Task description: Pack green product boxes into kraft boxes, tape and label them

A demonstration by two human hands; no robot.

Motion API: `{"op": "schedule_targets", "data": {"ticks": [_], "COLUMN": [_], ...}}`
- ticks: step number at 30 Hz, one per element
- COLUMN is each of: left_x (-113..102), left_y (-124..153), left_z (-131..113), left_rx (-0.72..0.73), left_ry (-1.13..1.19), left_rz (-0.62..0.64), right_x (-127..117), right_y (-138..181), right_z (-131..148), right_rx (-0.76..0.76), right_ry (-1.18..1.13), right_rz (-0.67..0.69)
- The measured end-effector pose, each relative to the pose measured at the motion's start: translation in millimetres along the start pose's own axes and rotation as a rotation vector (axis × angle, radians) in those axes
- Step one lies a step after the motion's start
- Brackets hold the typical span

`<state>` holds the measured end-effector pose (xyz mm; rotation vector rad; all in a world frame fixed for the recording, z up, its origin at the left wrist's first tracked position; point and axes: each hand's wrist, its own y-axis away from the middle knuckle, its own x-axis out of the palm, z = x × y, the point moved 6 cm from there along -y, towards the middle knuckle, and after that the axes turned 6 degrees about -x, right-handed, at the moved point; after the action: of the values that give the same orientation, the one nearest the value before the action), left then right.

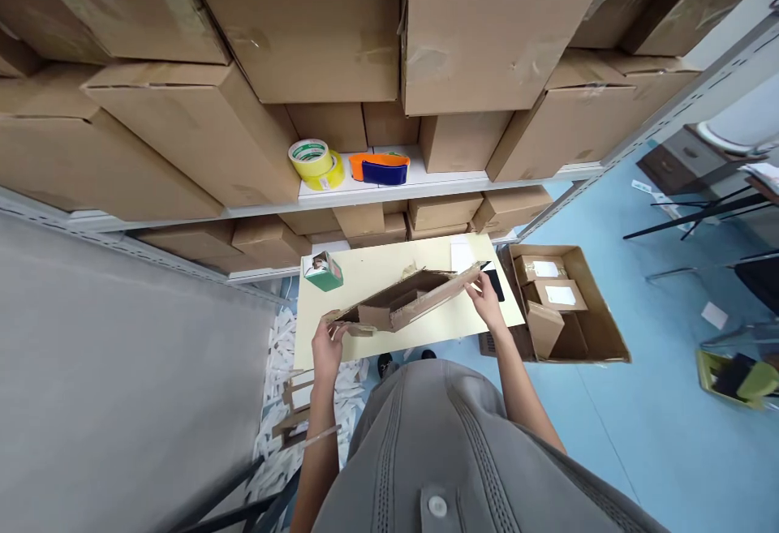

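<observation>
A partly folded cardboard box (429,306) is stretched between my two hands over a pale tabletop (365,269). Its flaps and inner panels show, and the edges look torn. My left hand (329,346) pinches the box at its left end, near the table's front edge. At the upper right end, my right hand (485,299) grips the other side of the cardboard. A small green box (324,272) stands on the table, beyond my left hand. Just past my right hand lies a dark flat object (496,283), partly hidden, beside a white sheet (462,254).
Shelves packed with cardboard boxes (316,30) rise behind the table. Yellow tape rolls (313,161) and an orange and blue band (380,168) sit on the shelf. A large open carton (600,322) holding small boxes stands at right. Paper strips (283,363) litter the floor at left.
</observation>
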<state>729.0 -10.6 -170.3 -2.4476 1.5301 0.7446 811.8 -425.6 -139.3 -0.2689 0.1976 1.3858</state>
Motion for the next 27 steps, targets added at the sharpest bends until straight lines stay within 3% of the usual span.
{"op": "schedule_targets", "data": {"ticks": [9, 12, 16, 18, 22, 27], "left_x": [43.4, 52.6, 55.5, 57.9, 62.7, 39.6], "left_y": [-26.0, -35.7, -40.7, -39.4, -27.7, 12.0], "left_z": [-15.4, -24.8, -36.4, -39.3, -44.9, -58.1], "left_rx": [0.062, 0.045, -0.017, -0.081, -0.094, 0.147], "left_ry": [0.170, 0.198, 0.048, 0.021, 0.220, 0.222], "left_rz": [0.214, 0.160, 0.014, -0.001, 0.183, 0.381], "right_x": [9.9, 11.6, 7.7, 3.2, -4.4, -1.3], "right_y": [26.1, 34.3, 47.1, 54.7, 69.7, 77.8], "right_z": [1.8, 6.0, 9.5, 8.6, 5.2, 3.0], "right_rx": [-0.023, -0.037, -0.029, -0.006, 0.028, 0.017], "right_ry": [-0.004, 0.012, 0.031, 0.052, 0.088, 0.111], "right_rz": [0.006, -0.016, -0.038, -0.048, -0.056, -0.073]}}
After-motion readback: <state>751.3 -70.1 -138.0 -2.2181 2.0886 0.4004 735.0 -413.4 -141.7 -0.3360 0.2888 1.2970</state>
